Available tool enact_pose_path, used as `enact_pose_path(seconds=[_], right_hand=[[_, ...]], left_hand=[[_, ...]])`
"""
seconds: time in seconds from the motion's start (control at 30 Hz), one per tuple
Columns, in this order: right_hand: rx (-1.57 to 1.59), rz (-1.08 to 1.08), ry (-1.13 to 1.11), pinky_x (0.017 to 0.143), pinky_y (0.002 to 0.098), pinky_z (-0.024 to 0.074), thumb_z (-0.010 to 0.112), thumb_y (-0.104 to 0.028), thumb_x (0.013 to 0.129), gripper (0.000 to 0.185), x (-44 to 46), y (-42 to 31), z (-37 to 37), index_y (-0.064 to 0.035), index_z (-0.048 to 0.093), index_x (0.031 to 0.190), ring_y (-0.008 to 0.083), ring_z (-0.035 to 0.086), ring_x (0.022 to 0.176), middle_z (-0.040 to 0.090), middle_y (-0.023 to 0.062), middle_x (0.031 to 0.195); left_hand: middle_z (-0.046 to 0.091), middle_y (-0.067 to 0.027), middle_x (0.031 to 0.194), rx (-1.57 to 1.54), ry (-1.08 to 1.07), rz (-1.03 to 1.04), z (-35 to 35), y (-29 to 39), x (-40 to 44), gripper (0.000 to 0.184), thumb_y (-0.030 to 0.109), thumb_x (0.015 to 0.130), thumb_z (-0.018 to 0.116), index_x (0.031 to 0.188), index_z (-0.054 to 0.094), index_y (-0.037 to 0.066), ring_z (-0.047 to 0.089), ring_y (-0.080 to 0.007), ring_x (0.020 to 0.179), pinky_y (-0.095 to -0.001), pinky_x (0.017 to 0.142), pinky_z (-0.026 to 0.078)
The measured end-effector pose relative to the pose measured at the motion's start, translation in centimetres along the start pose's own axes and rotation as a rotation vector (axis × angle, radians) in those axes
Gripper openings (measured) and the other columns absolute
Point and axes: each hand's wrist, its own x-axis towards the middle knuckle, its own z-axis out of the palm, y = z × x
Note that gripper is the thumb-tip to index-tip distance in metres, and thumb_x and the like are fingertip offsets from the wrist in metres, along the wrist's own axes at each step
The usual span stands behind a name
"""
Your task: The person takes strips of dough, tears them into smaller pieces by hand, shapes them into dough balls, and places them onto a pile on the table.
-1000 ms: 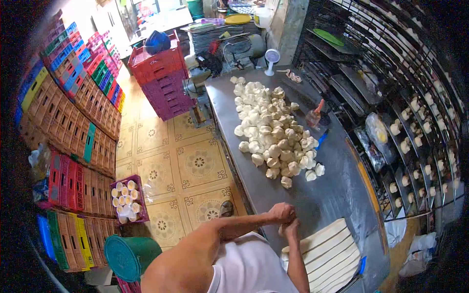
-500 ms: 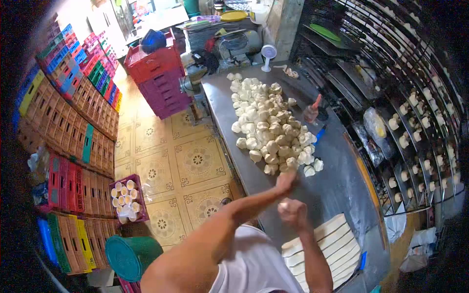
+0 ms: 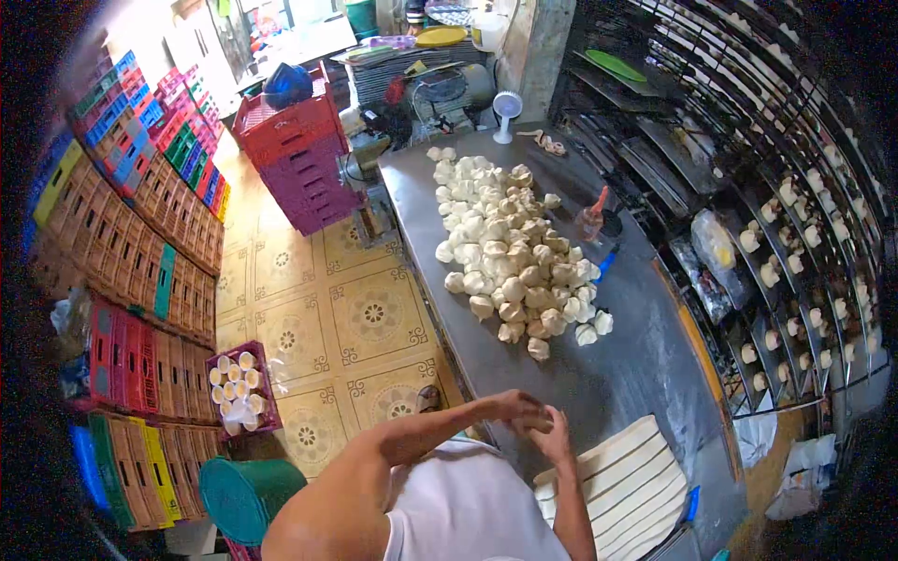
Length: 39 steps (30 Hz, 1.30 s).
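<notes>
My left hand (image 3: 514, 407) and my right hand (image 3: 552, 434) meet over the near part of the metal table (image 3: 622, 374). Their fingers are bent together around something small that they mostly hide; I cannot make it out. Just to the right of my right wrist lies a flat sheet of pale dough (image 3: 622, 486), marked by long parallel dark lines or cuts. Beyond my hands, a large heap of pinched dough balls (image 3: 505, 243) spreads over the table.
A bottle with a red tip (image 3: 591, 221) and a blue tool (image 3: 606, 265) lie right of the heap. A small white fan (image 3: 506, 114) stands behind. Racks line the right; stacked crates (image 3: 131, 215) and a green bin (image 3: 245, 496) are left.
My left hand went out to the near edge of the heap and has come back to my right hand. Earlier my right hand was apart, with something pale in its fingers.
</notes>
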Motion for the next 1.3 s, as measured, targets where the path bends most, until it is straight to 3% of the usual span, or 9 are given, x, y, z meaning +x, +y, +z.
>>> enact_pose_path(seconds=[0.2,0.47,0.7,0.93,1.07,1.13,1.17,1.2,1.3], right_hand=[[0.024,0.07,0.061,0.092,0.0426,0.0489,0.073,-0.011,0.077,0.048,-0.6,-2.8,-1.3,-0.003,0.057,0.121,0.0362,0.063,0.11,0.065,0.0206,0.114],[-0.093,0.029,-0.061,0.112,0.0397,0.0347,0.077,-0.005,0.075,0.102,-3.3,-2.8,-1.9,-0.008,0.013,0.155,0.0355,0.039,0.136,0.035,0.0249,0.149],[-0.264,0.292,0.083,0.088,0.0497,0.049,0.065,-0.016,0.084,0.035,-0.3,-6.8,1.8,0.0005,0.059,0.114,0.0455,0.062,0.107,0.065,0.0303,0.11],[-0.547,0.199,0.289,0.065,0.049,0.0498,0.067,-0.019,0.076,0.022,3.6,3.2,8.6,0.0004,0.064,0.085,0.0458,0.066,0.081,0.068,0.0237,0.081],[-0.5,0.16,0.301,0.065,0.0521,0.0478,0.063,-0.014,0.08,0.013,4.7,-9.6,7.1,-0.0028,0.062,0.086,0.043,0.061,0.075,0.064,0.0213,0.081],[-0.389,-0.528,0.167,0.06,0.0484,0.0471,0.067,-0.015,0.078,0.014,4.4,-17.6,7.0,-0.0053,0.061,0.085,0.0385,0.058,0.067,0.061,0.0165,0.075],[-0.38,-0.626,0.135,0.06,0.047,0.0476,0.068,-0.015,0.078,0.015,3.4,-24.7,6.5,-0.0056,0.061,0.087,0.0364,0.059,0.067,0.061,0.0152,0.076],[-0.374,-0.743,0.122,0.061,0.0455,0.0482,0.069,-0.015,0.079,0.016,3.8,-29.5,5.9,-0.0059,0.06,0.089,0.0342,0.06,0.067,0.062,0.0138,0.077],[-0.059,-0.386,0.415,0.057,0.0328,0.047,0.067,-0.016,0.089,0.017,3.0,-25.2,3.1,-0.0051,0.057,0.097,0.0181,0.057,0.063,0.059,0.0065,0.077]], left_hand=[[0.073,-0.0148,0.096,0.307,0.275,-0.328,4.0,9.0,0.2,0.045,0.041,0.09,0.061,0.114,0.069,0.005,0.069,-0.025,0.09,-0.0403,0.078,0.055],[0.066,-0.0292,0.091,0.597,0.426,-0.312,10.1,10.3,-0.7,0.041,0.038,0.093,0.053,0.1,0.068,0.0,0.064,-0.0481,0.088,-0.049,0.075,0.053],[0.067,-0.0259,0.086,0.81,0.316,-0.168,4.1,10.8,0.2,0.034,0.035,0.09,0.056,0.089,0.069,0.004,0.065,-0.0459,0.085,-0.0536,0.075,0.052],[0.069,-0.0227,0.085,0.828,0.302,-0.206,-1.9,12.8,-0.5,0.029,0.034,0.087,0.058,0.084,0.069,0.007,0.067,-0.0431,0.082,-0.0526,0.074,0.054],[0.067,-0.019,0.076,0.971,0.374,-0.063,-6.1,11.9,5.1,0.025,0.034,0.082,0.062,0.081,0.068,0.009,0.066,-0.0401,0.072,-0.0513,0.064,0.052],[0.062,-0.0158,0.067,0.851,0.507,0.215,-9.4,6.3,9.4,0.021,0.031,0.077,0.066,0.079,0.065,0.011,0.063,-0.0364,0.065,-0.0497,0.056,0.049],[0.065,-0.0202,0.091,0.909,0.391,-0.031,-10.0,7.8,10.1,0.027,0.032,0.079,0.067,0.084,0.067,0.005,0.064,-0.0371,0.087,-0.0489,0.072,0.052],[0.058,-0.0208,0.12,0.898,0.66,0.261,-8.6,14.4,8.9,0.035,0.034,0.082,0.067,0.095,0.069,0.001,0.055,-0.0405,0.11,-0.0495,0.093,0.047],[0.053,-0.0252,0.128,0.965,0.655,0.587,-9.1,20.5,6.3,0.066,0.027,0.084,0.069,0.142,0.042,0.01,0.051,-0.046,0.116,-0.0553,0.097,0.045]])
